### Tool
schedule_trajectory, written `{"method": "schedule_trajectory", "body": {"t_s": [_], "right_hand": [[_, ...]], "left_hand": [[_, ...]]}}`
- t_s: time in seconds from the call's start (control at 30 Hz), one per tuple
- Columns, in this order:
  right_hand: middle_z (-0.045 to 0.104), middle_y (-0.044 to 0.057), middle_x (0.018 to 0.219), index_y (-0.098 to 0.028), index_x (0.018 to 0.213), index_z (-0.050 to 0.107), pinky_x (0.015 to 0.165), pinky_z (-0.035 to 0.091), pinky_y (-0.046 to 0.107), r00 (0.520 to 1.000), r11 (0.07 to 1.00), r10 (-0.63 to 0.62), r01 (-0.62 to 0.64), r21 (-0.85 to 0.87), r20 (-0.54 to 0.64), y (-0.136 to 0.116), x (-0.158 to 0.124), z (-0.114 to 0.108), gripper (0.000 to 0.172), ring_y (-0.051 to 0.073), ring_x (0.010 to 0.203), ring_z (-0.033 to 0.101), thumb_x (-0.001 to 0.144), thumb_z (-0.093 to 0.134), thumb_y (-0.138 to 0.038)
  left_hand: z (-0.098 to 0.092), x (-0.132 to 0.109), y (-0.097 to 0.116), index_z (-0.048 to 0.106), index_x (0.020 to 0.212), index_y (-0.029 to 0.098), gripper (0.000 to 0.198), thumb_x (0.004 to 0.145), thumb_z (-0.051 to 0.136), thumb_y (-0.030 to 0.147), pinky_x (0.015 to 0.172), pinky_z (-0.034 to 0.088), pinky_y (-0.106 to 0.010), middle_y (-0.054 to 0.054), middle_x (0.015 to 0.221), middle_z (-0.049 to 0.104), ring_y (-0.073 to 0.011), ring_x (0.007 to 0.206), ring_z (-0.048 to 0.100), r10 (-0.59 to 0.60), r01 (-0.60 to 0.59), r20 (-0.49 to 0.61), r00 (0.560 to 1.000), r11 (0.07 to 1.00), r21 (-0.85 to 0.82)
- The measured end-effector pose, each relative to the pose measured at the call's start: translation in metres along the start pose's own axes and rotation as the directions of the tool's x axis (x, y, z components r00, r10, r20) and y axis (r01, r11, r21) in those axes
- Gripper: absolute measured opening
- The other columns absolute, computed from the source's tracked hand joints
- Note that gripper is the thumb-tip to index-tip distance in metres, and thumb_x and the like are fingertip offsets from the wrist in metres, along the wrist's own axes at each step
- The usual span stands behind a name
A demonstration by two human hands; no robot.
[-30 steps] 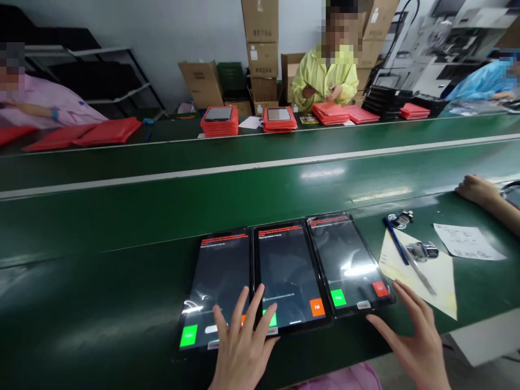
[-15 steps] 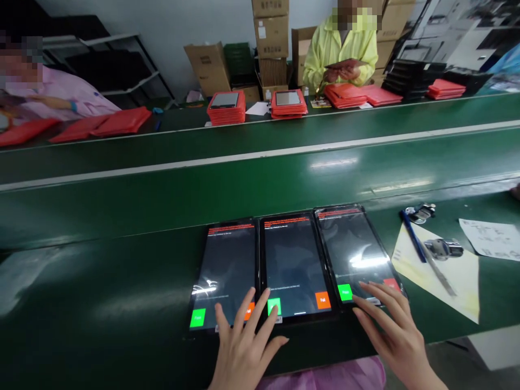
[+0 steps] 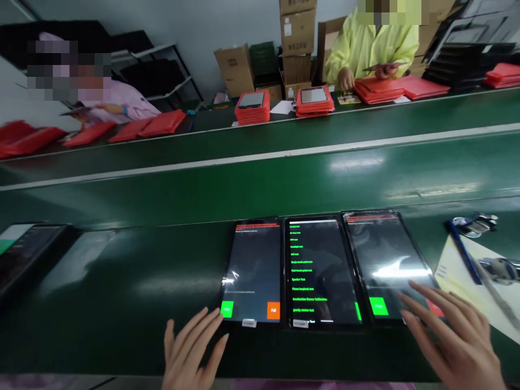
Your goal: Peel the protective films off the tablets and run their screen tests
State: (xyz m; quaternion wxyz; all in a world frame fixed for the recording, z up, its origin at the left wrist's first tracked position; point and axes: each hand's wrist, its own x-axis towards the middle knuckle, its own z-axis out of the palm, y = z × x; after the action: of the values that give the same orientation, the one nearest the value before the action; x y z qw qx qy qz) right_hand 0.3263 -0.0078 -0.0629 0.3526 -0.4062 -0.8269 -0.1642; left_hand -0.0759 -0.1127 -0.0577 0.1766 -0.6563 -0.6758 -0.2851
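Note:
Three tablets lie side by side on the green bench. On the left tablet (image 3: 255,265), a green button and an orange Fail button show at the bottom. My left hand (image 3: 195,346) is open, its fingertips at that tablet's lower left corner by the green button. The middle tablet (image 3: 325,271) shows a list of green test lines on black. Over the lower right of the right tablet (image 3: 382,249) my right hand (image 3: 459,336) is spread, holding nothing and partly covering its red button; I cannot tell whether it touches the glass.
Another device (image 3: 32,254) lies at the far left. Right of the tablets are a blue pen (image 3: 463,252), a yellowish paper (image 3: 450,265) and metal items (image 3: 498,269). Beyond the green ledge, two people work among red pouches (image 3: 252,111) and cardboard boxes (image 3: 298,30).
My left hand has moved left, from between the left and middle tablets to the left tablet's green button. The middle screen has switched from buttons to a green list. The view has shifted left.

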Motion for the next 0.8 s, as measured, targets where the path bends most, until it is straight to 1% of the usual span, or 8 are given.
{"method": "schedule_trajectory", "body": {"t_s": [0.13,0.3,0.37,0.47,0.57,0.63,0.7,0.8], "right_hand": [[0.062,0.012,0.110,-0.016,0.111,0.059,0.086,0.036,0.041,1.000,0.999,-0.031,0.031,-0.044,0.000,0.020,0.024,0.001,0.028,0.025,0.096,0.056,0.109,0.038,-0.034],[0.065,0.004,0.115,-0.024,0.109,0.071,0.077,0.044,0.036,0.997,0.999,0.015,-0.013,-0.039,0.075,0.062,0.069,0.051,0.047,0.022,0.098,0.060,0.110,0.032,-0.049],[0.060,0.009,0.129,-0.027,0.122,0.073,0.080,0.050,0.043,0.957,0.991,0.131,-0.116,-0.072,0.259,0.072,0.086,0.075,0.052,0.029,0.107,0.059,0.108,0.032,-0.056],[0.050,0.011,0.144,-0.031,0.131,0.070,0.095,0.047,0.059,0.819,0.950,0.310,-0.253,-0.181,0.483,0.074,0.096,0.094,0.034,0.037,0.126,0.050,0.102,0.057,-0.044],[0.058,0.011,0.135,-0.026,0.121,0.074,0.094,0.047,0.057,0.919,0.986,0.141,-0.097,-0.136,0.369,0.066,0.086,0.089,0.036,0.033,0.120,0.053,0.105,0.049,-0.047],[0.062,0.008,0.126,-0.027,0.103,0.078,0.089,0.048,0.052,0.970,0.996,0.015,0.007,-0.086,0.244,0.063,0.079,0.081,0.050,0.028,0.113,0.056,0.109,0.033,-0.049],[0.063,0.007,0.123,-0.026,0.096,0.078,0.088,0.049,0.049,0.981,0.996,-0.008,0.024,-0.083,0.196,0.063,0.077,0.075,0.056,0.026,0.109,0.057,0.111,0.028,-0.046],[0.063,0.009,0.125,-0.024,0.103,0.078,0.089,0.051,0.049,0.977,0.989,0.054,-0.025,-0.144,0.205,0.067,0.082,0.075,0.036,0.028,0.110,0.058,0.107,0.045,-0.038]], "left_hand": [[-0.007,0.017,-0.029,0.062,0.112,0.019,0.032,0.091,0.051,0.040,0.144,-0.007,-0.031,0.003,0.110,0.067,-0.0020,0.116,0.052,0.360,-0.378,0.125,0.924,0.910,0.171],[0.026,0.102,-0.047,0.061,0.118,0.025,0.032,0.094,0.046,0.039,0.141,-0.006,-0.015,0.009,0.124,0.063,0.0047,0.122,0.053,0.220,-0.229,0.128,0.967,0.971,0.067],[0.042,0.141,-0.037,0.061,0.124,0.035,0.037,0.091,0.050,0.047,0.142,-0.005,-0.046,0.012,0.136,0.057,-0.0044,0.133,0.052,-0.095,0.116,0.399,0.912,0.993,-0.030],[0.049,0.182,-0.011,0.049,0.142,0.038,0.052,0.092,0.045,0.049,0.132,-0.014,-0.066,0.005,0.156,0.036,-0.0158,0.155,0.032,-0.231,0.231,0.660,0.715,0.969,0.089],[0.043,0.199,0.016,0.044,0.146,0.037,0.054,0.094,0.038,0.051,0.127,-0.024,-0.066,0.004,0.154,0.039,-0.0168,0.156,0.032,-0.196,0.097,0.749,0.632,0.980,0.175],[0.046,0.204,0.034,0.051,0.141,0.037,0.052,0.095,0.036,0.053,0.128,-0.025,-0.064,0.003,0.145,0.050,-0.0148,0.148,0.044,-0.098,0.031,0.759,0.644,0.994,0.102],[0.059,0.209,0.056,0.056,0.137,0.035,0.051,0.095,0.034,0.054,0.130,-0.023,-0.063,0.003,0.141,0.055,-0.0113,0.140,0.052,0.060,-0.025,0.745,0.665,0.998,-0.059],[0.082,0.213,0.084,0.053,0.139,0.033,0.049,0.097,0.034,0.047,0.127,-0.026,-0.064,0.004,0.147,0.049,-0.0113,0.150,0.041,0.214,-0.073,0.767,0.605,0.974,-0.213]]}}
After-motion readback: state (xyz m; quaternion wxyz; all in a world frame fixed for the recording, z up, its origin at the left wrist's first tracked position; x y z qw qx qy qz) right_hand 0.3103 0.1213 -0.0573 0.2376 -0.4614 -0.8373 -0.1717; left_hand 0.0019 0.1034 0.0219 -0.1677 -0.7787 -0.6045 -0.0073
